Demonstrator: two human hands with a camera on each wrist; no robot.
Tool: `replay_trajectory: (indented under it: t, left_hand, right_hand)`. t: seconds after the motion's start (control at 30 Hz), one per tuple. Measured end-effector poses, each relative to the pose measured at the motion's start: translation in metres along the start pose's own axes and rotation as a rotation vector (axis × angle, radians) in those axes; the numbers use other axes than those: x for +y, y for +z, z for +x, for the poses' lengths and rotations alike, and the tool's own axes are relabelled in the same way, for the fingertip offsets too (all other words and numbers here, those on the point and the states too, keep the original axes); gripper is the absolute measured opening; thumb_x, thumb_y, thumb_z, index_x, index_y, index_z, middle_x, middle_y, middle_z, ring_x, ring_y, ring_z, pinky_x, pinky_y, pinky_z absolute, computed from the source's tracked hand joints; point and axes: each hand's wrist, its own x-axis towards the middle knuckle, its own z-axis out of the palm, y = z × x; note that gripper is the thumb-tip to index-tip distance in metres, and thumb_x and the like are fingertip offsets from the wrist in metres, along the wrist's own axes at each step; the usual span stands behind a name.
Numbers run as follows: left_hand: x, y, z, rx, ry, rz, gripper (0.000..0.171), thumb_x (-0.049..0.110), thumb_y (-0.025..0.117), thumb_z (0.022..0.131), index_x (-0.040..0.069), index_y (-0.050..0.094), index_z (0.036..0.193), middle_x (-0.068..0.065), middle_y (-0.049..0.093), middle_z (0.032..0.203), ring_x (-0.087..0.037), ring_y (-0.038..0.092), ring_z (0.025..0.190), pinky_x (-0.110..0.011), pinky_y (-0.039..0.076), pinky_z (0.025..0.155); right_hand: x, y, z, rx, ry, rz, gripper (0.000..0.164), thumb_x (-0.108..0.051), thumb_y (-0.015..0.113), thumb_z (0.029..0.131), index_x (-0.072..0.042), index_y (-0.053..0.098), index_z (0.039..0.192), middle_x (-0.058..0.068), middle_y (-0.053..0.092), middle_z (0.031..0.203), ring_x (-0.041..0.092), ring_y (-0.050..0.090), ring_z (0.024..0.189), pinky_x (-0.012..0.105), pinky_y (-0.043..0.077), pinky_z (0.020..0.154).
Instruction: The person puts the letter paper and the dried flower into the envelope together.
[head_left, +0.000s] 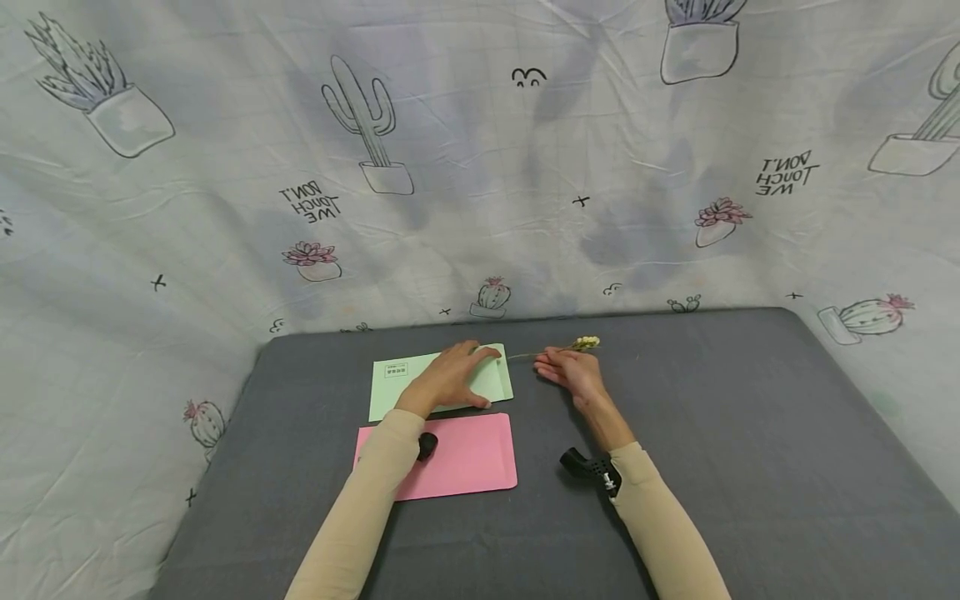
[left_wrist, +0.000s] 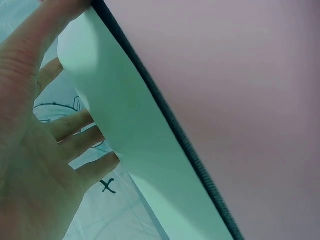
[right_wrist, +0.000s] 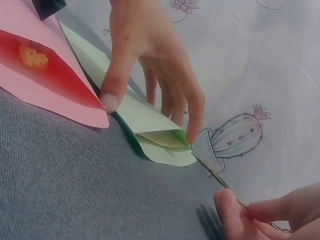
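My left hand (head_left: 452,375) spans the light green envelope (head_left: 393,390), gripping it across its width, thumb at the near edge and fingers at the far edge. The envelope's mouth (right_wrist: 165,139) gapes on its right end, flap spread outward. Between thumb and fingers, my right hand (head_left: 576,377) pinches the thin stem (right_wrist: 215,175) of a small dried flower with a pale yellow head (head_left: 586,342). The stem's tip is at the corner of the mouth; whether it touches the paper I cannot tell.
Nearer the person lies a pink envelope (head_left: 472,458), its mouth parted, with a yellow flower head (right_wrist: 34,57) inside. Both envelopes are on a grey cloth-covered table (head_left: 712,433). A white curtain (head_left: 465,167) with cactus drawings hangs behind.
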Motion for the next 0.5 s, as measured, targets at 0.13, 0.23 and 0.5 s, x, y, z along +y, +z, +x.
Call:
replay_trajectory:
  t: [0.13,0.23,0.5]
  left_hand:
    - [0.000,0.001,-0.001,0.007,0.001,-0.003,0.082,0.040,0.085,0.075,0.027,0.044,0.145,-0.015,0.042,0.145,-0.034,0.040,0.134,-0.049,0.030,0.113]
    - [0.001,0.002,-0.001,0.010,0.002,0.000,0.082,0.040,0.084,0.075,0.027,0.043,0.145,-0.016,0.041,0.146,-0.035,0.040,0.135,-0.049,0.029,0.113]
    - [0.001,0.005,-0.003,0.020,-0.004,0.000,0.083,0.040,0.084,0.076,0.027,0.042,0.146,-0.016,0.039,0.148,-0.035,0.037,0.138,-0.050,0.027,0.114]
  right_hand:
    - [0.003,0.004,0.000,0.003,0.000,-0.020,0.034,0.000,0.051,0.100,0.017,0.052,0.129,0.008,0.070,0.085,0.010,0.071,0.071,0.027,0.058,0.072]
    - [0.005,0.006,0.001,0.003,-0.009,-0.020,0.033,0.001,0.051,0.099,0.017,0.052,0.128,0.011,0.071,0.088,0.011,0.071,0.071,0.027,0.058,0.071]
    - [0.010,0.014,0.001,-0.022,-0.044,-0.028,0.032,0.002,0.051,0.099,0.020,0.052,0.126,0.014,0.071,0.089,0.012,0.071,0.071,0.028,0.058,0.072]
